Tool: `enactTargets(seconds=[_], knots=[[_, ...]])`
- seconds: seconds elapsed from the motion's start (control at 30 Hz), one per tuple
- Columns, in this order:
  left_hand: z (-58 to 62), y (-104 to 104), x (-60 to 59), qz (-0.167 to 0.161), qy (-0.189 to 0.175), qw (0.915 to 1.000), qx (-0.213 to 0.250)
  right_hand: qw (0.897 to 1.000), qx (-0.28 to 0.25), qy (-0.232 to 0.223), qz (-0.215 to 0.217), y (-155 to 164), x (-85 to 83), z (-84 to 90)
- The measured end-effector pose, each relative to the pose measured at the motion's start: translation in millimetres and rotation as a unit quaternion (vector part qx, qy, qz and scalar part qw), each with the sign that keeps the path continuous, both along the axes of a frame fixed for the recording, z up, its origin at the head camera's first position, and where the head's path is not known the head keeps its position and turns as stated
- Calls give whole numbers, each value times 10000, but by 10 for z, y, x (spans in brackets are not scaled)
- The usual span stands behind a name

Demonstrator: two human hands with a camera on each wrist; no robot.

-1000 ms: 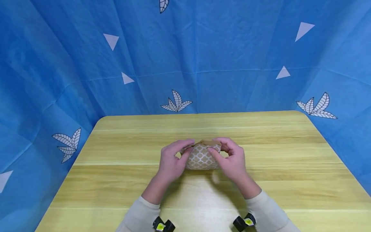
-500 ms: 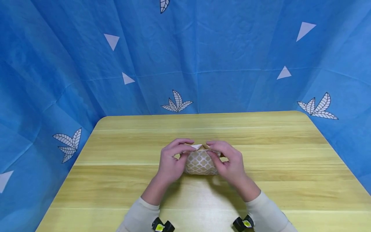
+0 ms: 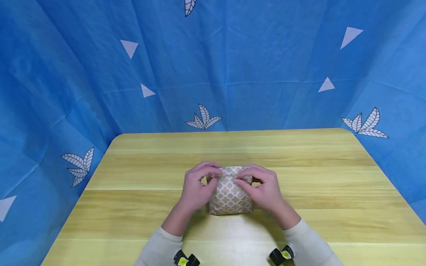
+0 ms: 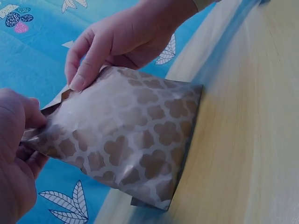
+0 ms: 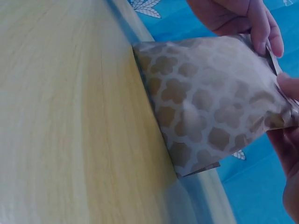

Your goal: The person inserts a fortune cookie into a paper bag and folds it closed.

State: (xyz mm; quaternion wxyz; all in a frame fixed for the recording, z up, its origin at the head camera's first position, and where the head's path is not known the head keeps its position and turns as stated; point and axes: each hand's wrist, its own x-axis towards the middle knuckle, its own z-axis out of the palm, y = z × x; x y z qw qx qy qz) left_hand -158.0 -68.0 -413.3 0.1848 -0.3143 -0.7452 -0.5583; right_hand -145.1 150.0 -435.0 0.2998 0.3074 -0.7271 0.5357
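A brown paper bag (image 3: 230, 197) with a white lattice pattern stands on the table in the head view, its top edge folded over toward the person. My left hand (image 3: 198, 184) pinches the bag's upper left corner between thumb and fingers. At the upper right, my right hand (image 3: 263, 184) pinches the folded edge the same way. Both wrist views show the bag (image 4: 135, 135) bulging, its bottom edge against the table. The left wrist view has the left hand (image 4: 16, 154) close by and the right hand (image 4: 121, 42) beyond. What the bag contains is hidden.
The wood-grain table (image 3: 332, 184) extends around the bag on all sides. Behind it hangs a blue curtain (image 3: 266, 55) with white leaf and triangle prints. A small black wrist device (image 3: 281, 255) sits by each pale sleeve (image 3: 159, 245).
The bag's open top edge has been folded down toward the person, so its patterned flap now shows. More of the bag's front is visible, and its bottom reaches lower in the head view.
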Motion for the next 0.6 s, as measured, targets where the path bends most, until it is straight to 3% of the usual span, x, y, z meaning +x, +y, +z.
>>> enactTargets(seconds=[0.17,0.33,0.43,0.6], knots=[[-4,-5,-4,54,-3,9999,-133,9981,-181,-583,35,-48,55,108],[25,-1,0,250,-281,9988,-315,9932,-497,-1046,-69,-109,157,264],[51,5,5,308,-568,9967,-485,9885,-732,-1324,-71,-115,177,266],[104,21,20,241,-908,9940,-564,9790,-928,-1812,109,-73,114,126]])
